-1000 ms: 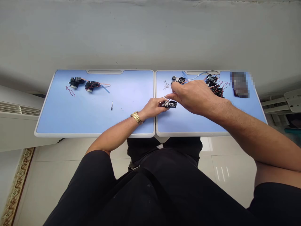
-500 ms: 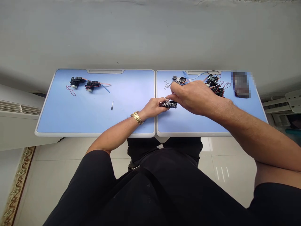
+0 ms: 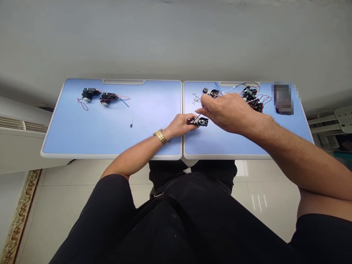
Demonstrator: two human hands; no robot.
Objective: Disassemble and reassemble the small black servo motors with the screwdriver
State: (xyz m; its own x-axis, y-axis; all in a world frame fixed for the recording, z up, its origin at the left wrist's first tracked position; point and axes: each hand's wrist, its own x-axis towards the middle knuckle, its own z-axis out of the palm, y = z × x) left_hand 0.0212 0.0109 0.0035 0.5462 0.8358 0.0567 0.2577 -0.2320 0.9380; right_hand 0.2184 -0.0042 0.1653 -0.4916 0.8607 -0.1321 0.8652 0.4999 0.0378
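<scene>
My left hand [image 3: 180, 125] is closed around the near end of a small black mechanical assembly [image 3: 202, 121] with silvery parts, held just over the seam between the two tabletops. Above it, my right hand [image 3: 224, 112] has thumb and forefinger pinched on a thin reddish strand [image 3: 197, 117] that slants down to the assembly. Whether this is a wire or a slim tool I cannot tell. Just beyond my right fingers lie a scatter of small screws [image 3: 195, 99], a round metal part [image 3: 205, 90] and another open black housing [image 3: 214, 93], partly covered by my hand.
Two wired black units [image 3: 89, 93] lie at the left back, and a short bit [image 3: 131, 122] rests on the left tabletop [image 3: 154, 106]. Several more wired units [image 3: 249, 92] sit behind my right wrist. A blurred dark object [image 3: 284, 99] lies at the far right.
My right fingertips have lifted slightly off the assembly, so more of it and of the reddish strand shows. My left hand has barely moved.
</scene>
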